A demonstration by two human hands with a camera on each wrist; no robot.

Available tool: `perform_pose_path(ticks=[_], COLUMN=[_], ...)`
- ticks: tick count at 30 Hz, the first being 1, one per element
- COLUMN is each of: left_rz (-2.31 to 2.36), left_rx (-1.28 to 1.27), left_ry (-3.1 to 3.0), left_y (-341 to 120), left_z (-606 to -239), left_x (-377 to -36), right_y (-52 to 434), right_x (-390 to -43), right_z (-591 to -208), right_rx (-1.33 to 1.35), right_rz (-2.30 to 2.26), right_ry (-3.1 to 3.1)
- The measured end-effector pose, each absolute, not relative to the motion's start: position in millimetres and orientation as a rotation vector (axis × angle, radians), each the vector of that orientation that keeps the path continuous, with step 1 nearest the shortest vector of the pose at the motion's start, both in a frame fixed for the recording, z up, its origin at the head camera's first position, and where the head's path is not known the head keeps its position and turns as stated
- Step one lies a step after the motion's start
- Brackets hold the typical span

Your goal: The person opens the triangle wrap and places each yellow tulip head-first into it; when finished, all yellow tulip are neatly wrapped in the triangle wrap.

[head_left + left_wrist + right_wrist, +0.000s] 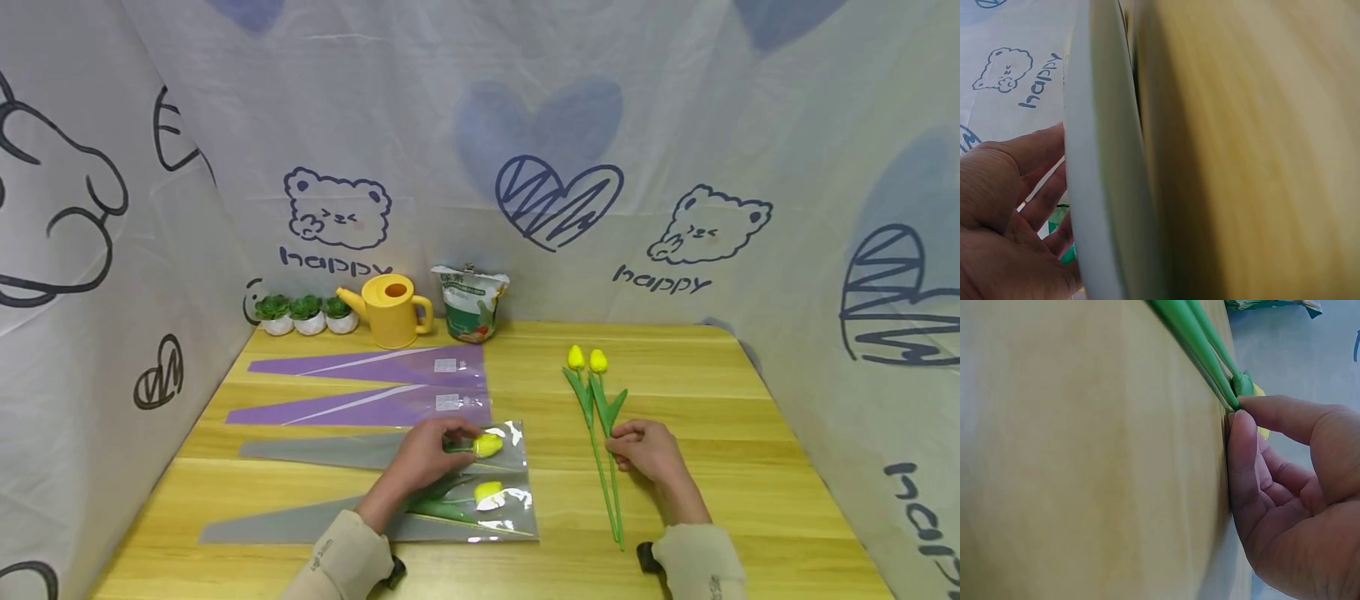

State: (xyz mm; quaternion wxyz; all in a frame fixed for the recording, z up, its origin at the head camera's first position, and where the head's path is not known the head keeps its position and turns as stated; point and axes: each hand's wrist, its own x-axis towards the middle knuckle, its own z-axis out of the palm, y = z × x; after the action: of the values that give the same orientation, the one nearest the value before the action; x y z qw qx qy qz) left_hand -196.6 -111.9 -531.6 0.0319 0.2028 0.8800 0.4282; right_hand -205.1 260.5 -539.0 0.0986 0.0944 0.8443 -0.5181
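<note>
On table [750, 467], hands [645, 450] at tulips [600, 417]

My left hand [420, 458], at lower centre of the head view, covers the stem of the yellow artificial tulip [487, 444] under it; whether my fingers grip it cannot be told. My forearms are cut off by the bottom edge. The left wrist view is filled by a blurred pale sheet edge [1094, 187]. Print on the white-and-green pouch [471, 303] is too small to read.
</note>
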Motion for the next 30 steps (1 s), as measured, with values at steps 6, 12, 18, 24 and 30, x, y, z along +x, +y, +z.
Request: perform_pose_path(ticks=[6,12,18,24,30], left_rz=[1.325,1.331,1.339,1.334,1.329], left_rx=[0.616,0.619,0.617,0.586,0.567], left_ry=[2.707,2.708,2.699,2.705,2.732], left_y=[-111.1,-110.8,-111.2,-113.1,-116.2], left_z=[-530.0,-529.1,-529.8,-523.9,-510.0], left_x=[-196.1,-195.3,-195.3,-199.3,-225.5], right_y=[261.0,261.8,263.5,265.5,268.1], right_x=[-208.0,-208.7,-208.2,-207.6,-208.8], right_z=[-540.6,-541.1,-540.7,-538.9,-538.5], right_rx=[0.31,0.343,0.344,0.31,0.288], right_rz=[-1.53,-1.535,-1.507,-1.472,-1.468], right_ry=[2.495,2.487,2.493,2.501,2.5])
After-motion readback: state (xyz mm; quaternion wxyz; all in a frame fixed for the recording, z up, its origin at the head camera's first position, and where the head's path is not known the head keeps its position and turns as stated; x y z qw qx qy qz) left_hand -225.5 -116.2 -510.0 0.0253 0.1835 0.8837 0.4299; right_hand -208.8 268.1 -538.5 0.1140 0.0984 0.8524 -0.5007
